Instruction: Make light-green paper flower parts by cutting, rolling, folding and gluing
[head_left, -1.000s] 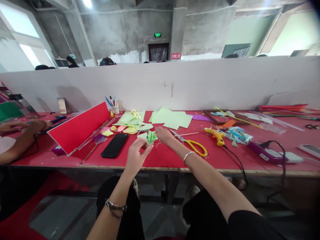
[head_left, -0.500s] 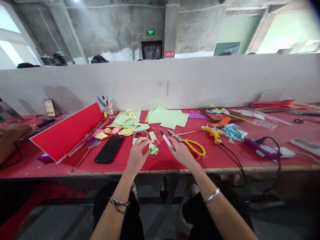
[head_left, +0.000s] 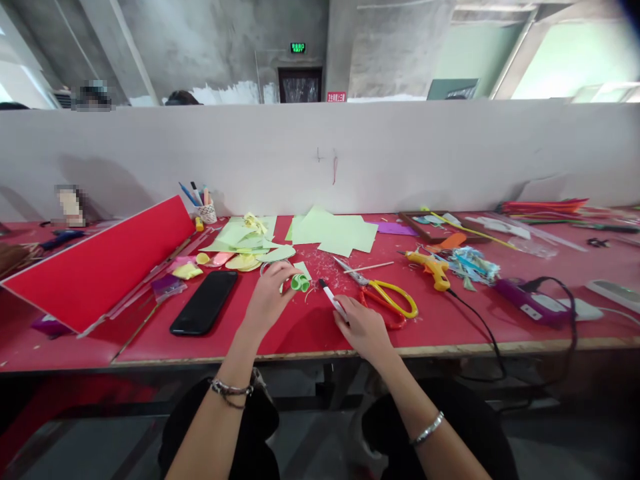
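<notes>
- Pinched between thumb and curled fingers of left hand (head_left: 270, 297): green paper roll (head_left: 301, 283), left of scissors (head_left: 395, 298); more level with scissors' blade tips than before.
- Pinched between thumb and fingers of right hand (head_left: 364, 327): pen (head_left: 332, 299), left of scissors, black end outward; drawn back from scissors' blade tips since earlier.
- Lying well left of scissors: phone (head_left: 204, 303).
- Lying right of scissors: glue gun (head_left: 431, 268).

Both hands (head_left: 320, 313) low, fingers curled
</notes>
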Action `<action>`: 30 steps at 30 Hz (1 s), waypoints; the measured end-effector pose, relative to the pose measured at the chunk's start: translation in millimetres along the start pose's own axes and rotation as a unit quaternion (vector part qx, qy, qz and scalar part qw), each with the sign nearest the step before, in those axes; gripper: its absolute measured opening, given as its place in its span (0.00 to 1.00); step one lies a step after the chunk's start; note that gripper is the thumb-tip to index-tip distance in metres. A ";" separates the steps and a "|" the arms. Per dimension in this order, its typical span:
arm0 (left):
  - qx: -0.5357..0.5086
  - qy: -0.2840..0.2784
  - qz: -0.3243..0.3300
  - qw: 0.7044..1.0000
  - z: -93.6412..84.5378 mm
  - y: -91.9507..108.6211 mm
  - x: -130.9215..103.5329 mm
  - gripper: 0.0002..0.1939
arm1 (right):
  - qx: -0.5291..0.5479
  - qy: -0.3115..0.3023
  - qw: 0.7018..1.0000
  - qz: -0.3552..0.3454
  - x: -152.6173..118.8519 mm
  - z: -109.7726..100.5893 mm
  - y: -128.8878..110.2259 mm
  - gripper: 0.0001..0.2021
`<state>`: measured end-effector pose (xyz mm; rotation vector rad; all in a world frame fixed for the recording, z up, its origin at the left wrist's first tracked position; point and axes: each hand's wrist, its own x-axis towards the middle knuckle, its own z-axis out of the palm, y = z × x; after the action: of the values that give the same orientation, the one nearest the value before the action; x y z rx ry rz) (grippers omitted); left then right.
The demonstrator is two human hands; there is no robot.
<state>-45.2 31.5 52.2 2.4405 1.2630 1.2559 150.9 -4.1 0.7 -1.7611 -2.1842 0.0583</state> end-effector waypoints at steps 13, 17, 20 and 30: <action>-0.057 -0.053 -0.075 0.994 16.4 -10.5 12.7 0.06 | 0.059 0.013 0.998 -0.001 3.6 5.9 5.1 0.13; -0.025 -0.077 -0.064 0.995 28.0 -9.4 4.0 0.05 | 0.224 0.105 0.968 0.023 5.9 -4.2 3.8 0.13; 0.040 -0.089 -0.043 0.994 34.4 -8.1 -0.5 0.04 | 0.334 0.194 0.922 -0.017 11.7 -26.5 -6.8 0.11; 0.198 -0.090 -0.039 0.975 44.2 -0.9 -7.8 0.08 | 0.262 0.134 0.934 -0.200 34.3 -42.4 -28.7 0.06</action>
<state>-16.3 37.5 18.3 2.6545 1.6693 0.8003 129.6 14.7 55.4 -0.9590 -2.0330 0.2598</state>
